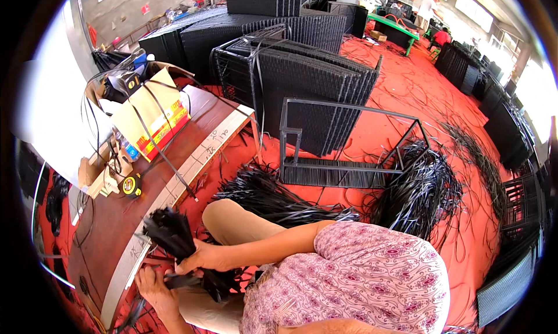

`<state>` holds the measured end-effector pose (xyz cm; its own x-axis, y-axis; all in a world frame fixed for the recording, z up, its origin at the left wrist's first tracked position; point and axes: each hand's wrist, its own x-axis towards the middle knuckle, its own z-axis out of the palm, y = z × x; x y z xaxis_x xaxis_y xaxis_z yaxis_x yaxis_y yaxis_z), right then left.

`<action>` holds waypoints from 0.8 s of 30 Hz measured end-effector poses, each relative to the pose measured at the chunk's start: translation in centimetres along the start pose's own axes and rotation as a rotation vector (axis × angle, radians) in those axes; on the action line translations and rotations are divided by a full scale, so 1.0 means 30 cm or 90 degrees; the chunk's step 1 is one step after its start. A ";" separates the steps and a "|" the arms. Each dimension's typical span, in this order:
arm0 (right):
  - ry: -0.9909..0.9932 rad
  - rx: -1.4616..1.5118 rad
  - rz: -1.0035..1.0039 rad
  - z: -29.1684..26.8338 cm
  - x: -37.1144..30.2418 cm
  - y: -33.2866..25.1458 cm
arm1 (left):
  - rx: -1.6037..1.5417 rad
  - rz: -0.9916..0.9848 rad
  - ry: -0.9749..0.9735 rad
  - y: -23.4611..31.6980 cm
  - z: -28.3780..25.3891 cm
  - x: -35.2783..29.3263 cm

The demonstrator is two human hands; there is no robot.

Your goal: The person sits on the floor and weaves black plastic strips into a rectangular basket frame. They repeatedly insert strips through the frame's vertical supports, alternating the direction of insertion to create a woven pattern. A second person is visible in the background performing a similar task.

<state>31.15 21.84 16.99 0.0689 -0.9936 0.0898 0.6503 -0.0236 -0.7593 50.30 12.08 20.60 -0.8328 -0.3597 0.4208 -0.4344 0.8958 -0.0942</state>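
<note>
A thick bundle of flat black plastic strips is gripped in my right hand, its cut ends fanning out over the edge of the table. My left hand is just below it and nearer to me, fingers curled round a dark piece of strip beside my knee. Exactly how the left fingers close on it is partly hidden. More black strips hang below my right hand between my legs.
On the brown table are a cardboard box, a tape measure and a marked wooden strip. Heaps of black strips lie on the red floor, near a black metal frame and stacked woven panels. People work far off.
</note>
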 end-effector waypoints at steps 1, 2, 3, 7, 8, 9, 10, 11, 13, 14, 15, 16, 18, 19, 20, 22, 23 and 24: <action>-0.003 -0.023 0.001 -0.001 0.054 0.021 | -0.060 0.012 0.112 -0.013 0.015 0.025; -0.026 -0.018 -0.016 0.007 0.073 0.063 | -0.068 -0.034 0.104 -0.041 0.052 -0.034; -0.045 -0.015 -0.036 0.013 0.086 0.084 | -0.079 -0.077 0.095 -0.078 0.096 -0.102; 0.037 -0.044 0.003 0.068 0.076 0.041 | -0.489 -0.372 0.061 -0.027 0.210 -0.274; 0.032 -0.063 0.027 0.076 0.107 0.055 | -0.495 -0.495 0.114 -0.006 0.213 -0.341; 0.047 -0.084 0.053 0.070 0.134 0.060 | -0.540 -0.516 0.206 0.033 0.211 -0.330; 0.118 -0.142 0.126 0.075 0.127 -0.003 | -0.448 -0.453 0.157 0.081 0.167 -0.296; 0.073 -0.223 0.090 0.025 0.108 -0.015 | -0.411 -0.493 0.098 0.111 0.141 -0.272; 0.000 -0.341 -0.140 -0.193 0.074 0.085 | -0.333 -0.542 -0.041 0.180 0.090 -0.184; 0.042 -0.223 -0.091 -0.197 0.070 0.061 | -0.285 -0.496 0.042 0.172 0.127 -0.222; 0.105 -0.108 -0.062 -0.217 0.043 0.018 | -0.347 -0.505 0.073 0.203 0.095 -0.181; 0.025 0.095 -0.063 -0.316 0.044 0.025 | -0.281 -0.542 0.057 0.239 0.111 -0.160; 0.196 0.177 -0.035 -0.344 -0.059 -0.028 | -0.366 -0.540 0.052 0.275 0.165 -0.132; 0.274 0.158 -0.068 -0.363 -0.113 -0.032 | -0.472 -0.500 0.105 0.282 0.209 -0.120; 0.289 0.166 -0.077 -0.379 -0.141 -0.012 | -0.560 -0.516 0.196 0.310 0.240 -0.080; 0.311 0.207 -0.080 -0.452 -0.143 -0.038 | -0.501 -0.524 0.259 0.315 0.264 0.046; 0.322 0.226 -0.079 -0.500 -0.173 -0.016 | -0.486 -0.510 0.286 0.331 0.279 0.095; 0.334 0.270 -0.066 -0.540 -0.204 0.002 | -0.620 -0.593 0.168 0.340 0.261 0.142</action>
<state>18.53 26.12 5.96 -0.3170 -0.9129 -0.2570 0.8810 -0.1831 -0.4363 39.64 17.63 14.36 -0.2320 -0.9615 0.1472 -0.2857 0.2120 0.9346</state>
